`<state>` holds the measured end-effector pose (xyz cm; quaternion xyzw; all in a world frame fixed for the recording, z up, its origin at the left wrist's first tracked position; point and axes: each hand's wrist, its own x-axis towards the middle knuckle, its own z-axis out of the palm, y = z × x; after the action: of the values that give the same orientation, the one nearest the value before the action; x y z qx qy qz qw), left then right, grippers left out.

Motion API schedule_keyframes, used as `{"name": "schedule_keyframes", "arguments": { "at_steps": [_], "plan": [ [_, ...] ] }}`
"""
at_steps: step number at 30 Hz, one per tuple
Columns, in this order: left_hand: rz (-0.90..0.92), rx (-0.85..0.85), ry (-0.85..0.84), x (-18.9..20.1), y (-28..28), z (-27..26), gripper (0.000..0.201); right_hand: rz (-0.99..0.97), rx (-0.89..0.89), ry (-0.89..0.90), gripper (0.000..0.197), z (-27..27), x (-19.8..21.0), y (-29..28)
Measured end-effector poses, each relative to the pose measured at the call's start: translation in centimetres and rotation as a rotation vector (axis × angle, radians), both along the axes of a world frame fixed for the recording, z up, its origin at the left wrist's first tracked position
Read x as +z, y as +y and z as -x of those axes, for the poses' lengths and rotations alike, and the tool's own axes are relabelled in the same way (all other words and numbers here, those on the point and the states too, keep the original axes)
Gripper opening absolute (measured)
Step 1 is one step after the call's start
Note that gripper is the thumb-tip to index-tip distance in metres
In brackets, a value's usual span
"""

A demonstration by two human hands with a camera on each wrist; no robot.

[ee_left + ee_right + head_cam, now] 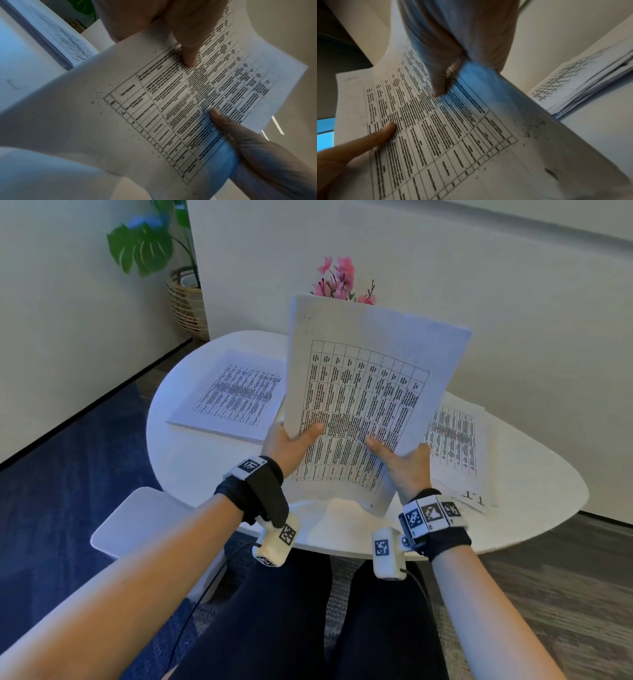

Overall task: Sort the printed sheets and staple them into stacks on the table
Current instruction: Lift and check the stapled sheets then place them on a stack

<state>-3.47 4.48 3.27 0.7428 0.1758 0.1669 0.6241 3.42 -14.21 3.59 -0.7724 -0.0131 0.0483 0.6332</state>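
I hold a bundle of printed sheets (370, 392) upright above the white table (191, 474); a table grid is printed on the front page. My left hand (291, 445) grips the bundle's lower left edge, thumb on the front. My right hand (402, 460) grips its lower right edge, thumb on the print. The left wrist view shows the left thumb (187, 44) pressing the page (120, 115). Through the right wrist view, the right thumb (437, 81) lies on the page (453, 135). One flat stack (236, 395) lies at the table's left, a looser pile (459, 446) at its right.
Pink flowers (339, 280) stand at the table's far edge behind the held sheets. A green plant in a woven basket (186, 299) sits on the floor by the wall. A white chair arm (137, 518) is at my left. No stapler shows.
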Motion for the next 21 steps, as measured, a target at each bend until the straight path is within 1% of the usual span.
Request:
{"name": "schedule_keyframes", "arguments": {
  "at_steps": [3, 4, 6, 7, 8, 10, 11, 12, 13, 14, 15, 17, 19, 21],
  "plan": [
    [0.013, 0.039, 0.015, -0.3, 0.2, 0.4, 0.027, 0.068, 0.033, -0.011, 0.096, -0.2, -0.2, 0.3],
    [0.001, 0.049, 0.031, -0.3, 0.4, 0.6, 0.031, 0.070, 0.061, -0.031, 0.080, -0.2, 0.0, 0.4],
    [-0.046, 0.054, 0.088, 0.0, 1.2, 0.9, 0.030, 0.082, 0.155, -0.075, 0.039, -0.4, 0.8, 0.9],
    [-0.075, 0.058, 0.129, 0.3, 1.8, 1.1, 0.026, 0.112, 0.225, -0.070, 0.030, -0.4, 1.5, 1.2],
    [-0.106, 0.065, 0.177, 0.7, 2.6, 1.3, 0.023, 0.152, 0.305, -0.041, 0.032, -0.6, 2.1, 1.5],
    [-0.172, 0.079, 0.292, 1.4, 4.5, 2.2, 0.023, 0.224, 0.450, 0.046, 0.044, -1.6, 3.0, 2.2],
    [-0.197, 0.087, 0.333, 1.7, 5.6, 2.9, 0.024, 0.236, 0.476, 0.103, 0.045, -2.3, 3.3, 2.5],
    [-0.208, 0.089, 0.365, 1.6, 6.8, 3.5, 0.025, 0.237, 0.465, 0.155, 0.043, -3.3, 3.5, 2.7],
    [-0.226, 0.083, 0.403, 1.6, 7.9, 4.3, 0.028, 0.264, 0.437, 0.169, 0.042, -4.3, 3.3, 2.9],
    [-0.245, 0.085, 0.435, 1.5, 8.9, 5.1, 0.030, 0.367, 0.402, 0.127, 0.043, -5.3, 3.1, 3.1],
    [-0.259, 0.096, 0.469, 1.6, 9.6, 6.1, 0.031, 0.526, 0.384, 0.051, 0.044, -6.3, 2.7, 3.3],
    [-0.231, 0.137, 0.497, 1.5, 11.1, 7.7, 0.027, 0.843, 0.414, -0.081, 0.049, -7.3, 1.9, 3.9],
    [-0.178, 0.164, 0.521, 1.7, 12.1, 9.5, 0.026, 1.014, 0.441, -0.093, 0.053, -7.6, 0.8, 4.6],
    [-0.130, 0.145, 0.578, 1.4, 12.5, 11.1, 0.028, 1.134, 0.468, -0.057, 0.050, -7.9, -0.4, 5.3]
  ]
}}
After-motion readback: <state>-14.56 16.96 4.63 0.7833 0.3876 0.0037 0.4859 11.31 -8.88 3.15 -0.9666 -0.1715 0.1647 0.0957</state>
